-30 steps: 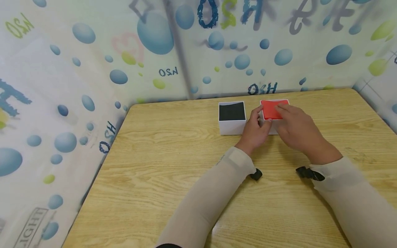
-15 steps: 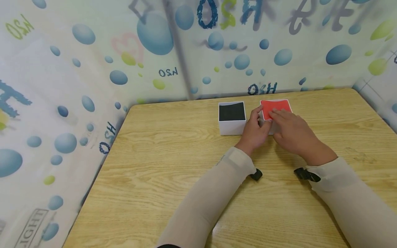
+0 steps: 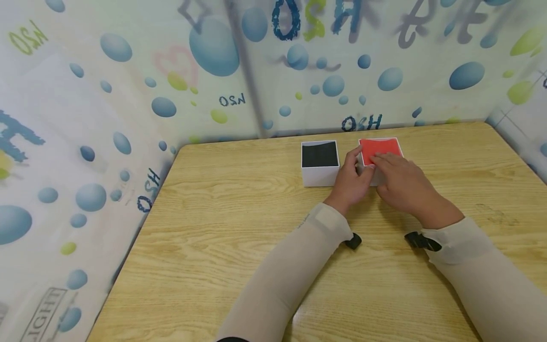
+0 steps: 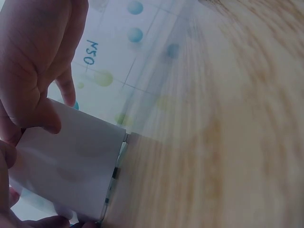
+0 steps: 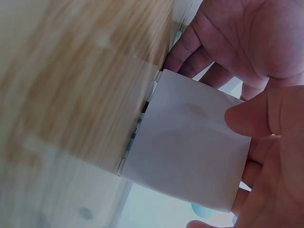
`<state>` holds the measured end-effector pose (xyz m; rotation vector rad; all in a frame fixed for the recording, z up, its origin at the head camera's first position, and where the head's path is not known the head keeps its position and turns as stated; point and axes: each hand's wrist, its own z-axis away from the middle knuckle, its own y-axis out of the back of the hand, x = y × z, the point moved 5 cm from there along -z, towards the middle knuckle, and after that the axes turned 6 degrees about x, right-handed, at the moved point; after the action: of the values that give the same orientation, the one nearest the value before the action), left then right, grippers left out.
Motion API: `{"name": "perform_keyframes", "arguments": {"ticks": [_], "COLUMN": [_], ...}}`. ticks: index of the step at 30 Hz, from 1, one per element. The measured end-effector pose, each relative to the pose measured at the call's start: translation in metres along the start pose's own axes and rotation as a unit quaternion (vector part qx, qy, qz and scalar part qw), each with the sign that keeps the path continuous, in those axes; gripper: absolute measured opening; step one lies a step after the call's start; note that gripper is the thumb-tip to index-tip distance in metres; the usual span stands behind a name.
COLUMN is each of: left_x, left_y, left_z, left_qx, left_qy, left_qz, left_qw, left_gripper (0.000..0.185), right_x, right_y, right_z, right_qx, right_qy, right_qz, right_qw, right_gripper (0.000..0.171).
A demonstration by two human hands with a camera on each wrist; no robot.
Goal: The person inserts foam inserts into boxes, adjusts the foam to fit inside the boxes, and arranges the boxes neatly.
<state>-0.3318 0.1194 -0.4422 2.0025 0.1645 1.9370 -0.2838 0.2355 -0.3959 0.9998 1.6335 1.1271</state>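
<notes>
A white box (image 4: 76,161) with a red sheet-like filling (image 3: 381,146) at its top stands near the back of the table. My left hand (image 3: 350,180) grips it from the left, fingers along that side and thumb on the front face. My right hand (image 3: 406,180) lies over the box's right part, its fingers stretched across the red surface and hiding some of it. In the right wrist view, the plain front face of the white box (image 5: 185,142) shows between both hands, its lower edge close against the table.
A second white box (image 3: 320,176), with a black filling (image 3: 319,155), stands just left of my left hand. The wooden table (image 3: 205,228) ends close behind both boxes, at a wall (image 3: 273,71) printed with blue and green drops.
My right hand has shifted slightly left and toward me over the red surface, uncovering its far right corner, then stayed there. My left hand and both boxes look unchanged.
</notes>
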Motion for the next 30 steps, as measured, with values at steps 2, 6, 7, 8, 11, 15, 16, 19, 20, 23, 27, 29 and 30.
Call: {"name": "perform_keyframes", "arguments": {"ticks": [2, 6, 7, 8, 11, 15, 16, 19, 20, 23, 27, 29, 30], "left_x": [-0.0001, -0.0001, -0.0003, -0.0004, -0.0006, -0.0005, -0.0004, -0.0007, -0.0007, -0.0007, -0.0005, -0.0004, -0.0004], "left_y": [-0.0002, -0.0003, -0.0004, -0.0004, -0.0001, 0.0003, 0.0005, 0.001, 0.0008, 0.0007, 0.0004, 0.0005, 0.0004], "left_z": [0.0011, 0.0025, 0.0026, 0.0026, 0.0028, 0.0028, 0.0028, 0.0027, 0.0028, 0.0032, 0.0035, 0.0037, 0.0038], "left_qx": [0.0, 0.001, 0.001, 0.001, 0.0, -0.001, -0.001, -0.002, -0.002, -0.003, -0.003, -0.004, -0.004], "left_qy": [0.004, 0.006, 0.007, 0.007, 0.007, 0.006, 0.006, 0.008, 0.009, 0.009, 0.01, 0.01, 0.011], "left_qz": [-0.001, 0.0, 0.001, 0.001, 0.0, 0.001, 0.002, 0.006, 0.006, 0.008, 0.01, 0.011, 0.012], "left_qw": [1.0, 1.0, 1.0, 1.0, 1.0, 1.0, 1.0, 1.0, 0.9999, 0.9999, 0.9999, 0.9999, 0.9999], "left_gripper": [0.058, 0.058, 0.058, 0.058, 0.058, 0.059, 0.059, 0.058, 0.058, 0.058, 0.058, 0.058, 0.058], "right_x": [0.0009, 0.0028, 0.0031, 0.0035, 0.0034, 0.002, 0.0017, 0.0013, 0.0016, 0.0021, 0.002, 0.0022, 0.0018], "right_y": [-0.0009, -0.0033, -0.0036, -0.004, -0.0042, -0.0033, -0.0032, -0.0034, -0.0037, -0.0042, -0.0037, -0.0038, -0.0036], "right_z": [0.0001, -0.0002, -0.0003, -0.0002, -0.0002, -0.0003, -0.0004, -0.0008, -0.0009, -0.001, -0.001, -0.0008, -0.0009], "right_qx": [0.001, 0.004, 0.004, 0.004, 0.004, 0.005, 0.005, 0.004, 0.003, 0.0, -0.002, -0.004, -0.004], "right_qy": [0.001, 0.002, 0.002, 0.001, -0.001, -0.003, -0.003, -0.002, -0.002, -0.002, -0.002, -0.002, -0.002], "right_qz": [-0.002, -0.008, -0.009, -0.011, -0.015, -0.018, -0.018, -0.017, -0.018, -0.018, -0.019, -0.019, -0.019], "right_qw": [1.0, 1.0, 1.0, 1.0, 1.0, 1.0, 1.0, 1.0, 1.0, 1.0, 1.0, 1.0, 1.0], "right_gripper": [0.066, 0.066, 0.066, 0.066, 0.066, 0.065, 0.064, 0.063, 0.062, 0.061, 0.061, 0.06, 0.06]}}
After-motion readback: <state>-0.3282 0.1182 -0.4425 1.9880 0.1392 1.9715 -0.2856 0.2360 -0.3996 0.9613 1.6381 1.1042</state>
